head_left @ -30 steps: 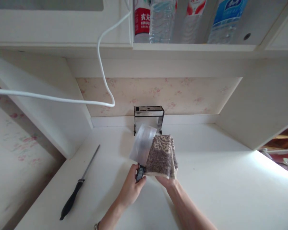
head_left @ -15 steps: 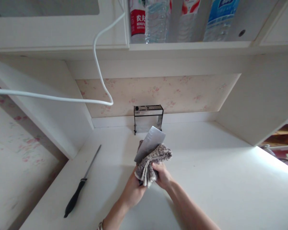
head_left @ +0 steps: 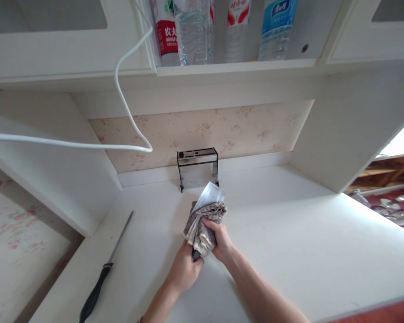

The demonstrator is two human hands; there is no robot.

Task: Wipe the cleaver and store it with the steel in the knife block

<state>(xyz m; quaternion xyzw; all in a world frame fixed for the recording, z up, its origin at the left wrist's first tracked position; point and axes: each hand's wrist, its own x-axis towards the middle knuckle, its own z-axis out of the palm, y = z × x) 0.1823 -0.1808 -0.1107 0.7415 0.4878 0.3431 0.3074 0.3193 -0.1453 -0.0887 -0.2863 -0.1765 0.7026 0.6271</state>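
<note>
one wide knife (head_left: 211, 194) stands over the counter (head_left: 289, 233), now mostly wrapped in the cloth (head_left: 204, 222), which a second ago lay beside the blade. the right hand (head_left: 220, 237) squeezes the cloth around it; the left hand (head_left: 185, 269) grips the handle. a sharpening rod (head_left: 104, 269) lies well apart.

Home kitchen nook. White built-in cabinets (head_left: 67, 45) overhead, open shelf with water bottles (head_left: 191, 31), floral wallpaper (head_left: 202, 130) on the far wall. White counter (head_left: 289, 233) with a metal knife holder (head_left: 197, 168) at the back, a honing steel (head_left: 103, 273) near left. White cable (head_left: 121, 89) hangs across on the left.
</note>
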